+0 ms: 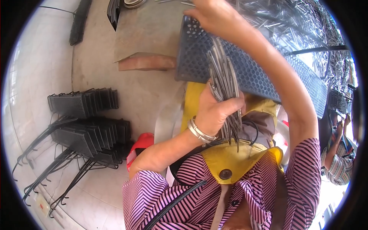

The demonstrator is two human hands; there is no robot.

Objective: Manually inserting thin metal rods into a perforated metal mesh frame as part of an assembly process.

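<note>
My left hand [214, 113] is closed round a bundle of thin grey metal rods [223, 73], with the thumb across it. The bundle stands roughly lengthwise in front of my yellow apron [214, 157], its far ends fanning a little over a blue-grey perforated plastic panel [245, 63]. Stretched far forward, my right hand [209, 15] is over the panel's far left corner. Its thumb sticks out to the left, while the other fingers are cut off by the top edge, so whatever they hold is hidden. A few loose rods [187, 3] lie beside it.
Many loose metal rods [283, 19] are heaped beyond the panel. Left of it, a reddish block [147, 63] lies at the edge of a flat sheet [149, 34]. Black mesh racks [82, 103] with hooked wires stand at left. Another person [339, 165] sits at far right.
</note>
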